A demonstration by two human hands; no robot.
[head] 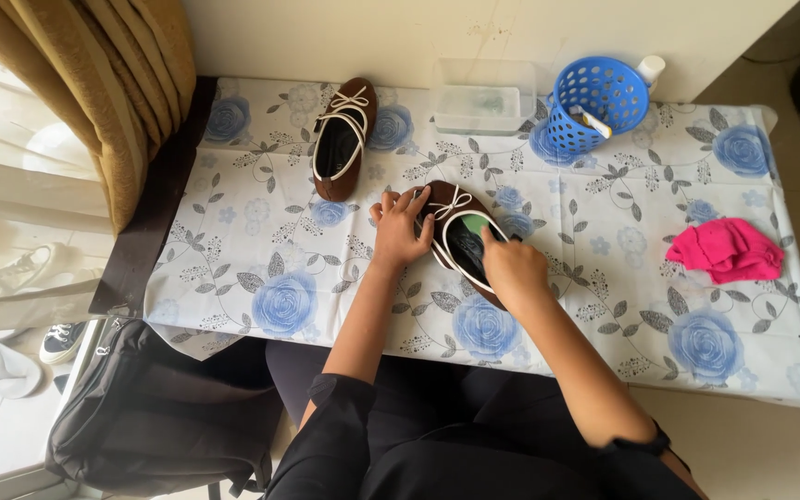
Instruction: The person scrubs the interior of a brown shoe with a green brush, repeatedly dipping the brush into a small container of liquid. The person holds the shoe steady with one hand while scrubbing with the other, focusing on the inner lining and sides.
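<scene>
Head view, floral tablecloth (261, 231), tan curtain (122, 83), tiled floor (770, 444), brown shoe (460, 236)

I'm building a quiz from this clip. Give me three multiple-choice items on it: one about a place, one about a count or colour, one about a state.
1. Where is the pink cloth?
A. in the basket
B. on the table's right part
C. under a shoe

2. How many brown shoes lie on the table?
A. one
B. two
C. three

3. What is the right hand doing?
A. pressing a green thing into the near shoe
B. lifting the blue basket
C. resting on the clear tub

Key: 1 B, the cloth lies alone right of the hands. 2 B, the far shoe lies apart from the near one. 3 A, its fingers reach into the shoe's opening while the left hand steadies the toe.
</scene>
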